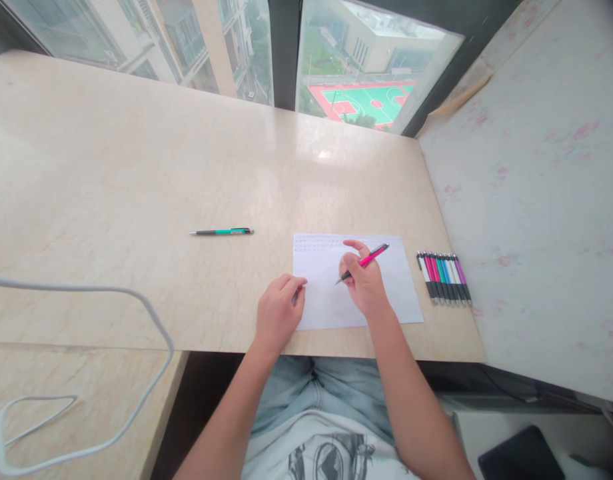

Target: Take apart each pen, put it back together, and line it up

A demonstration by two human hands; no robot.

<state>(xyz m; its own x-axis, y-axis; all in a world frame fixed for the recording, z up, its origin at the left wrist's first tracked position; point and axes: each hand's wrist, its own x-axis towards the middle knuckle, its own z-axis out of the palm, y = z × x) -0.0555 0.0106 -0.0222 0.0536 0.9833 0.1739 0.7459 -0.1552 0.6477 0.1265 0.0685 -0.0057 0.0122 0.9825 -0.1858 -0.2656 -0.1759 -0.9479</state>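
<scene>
A white sheet of paper [401,287] lies on the beige marble table [136,187], with faint writing along its top edge. My right hand [366,283] grips a pink pen [369,259], its tip resting on the paper. My left hand [279,310] rests with curled fingers on the paper's left edge, pressing it down. A green and black pen [221,232] lies alone to the left of the sheet.
A row of several coloured pens [444,277] lies at the table's right edge beside a pale wall [536,200]. A white cable [86,373] loops across the lower left. Windows [371,67] stand beyond the table's far edge. A dark object [521,457] sits at lower right.
</scene>
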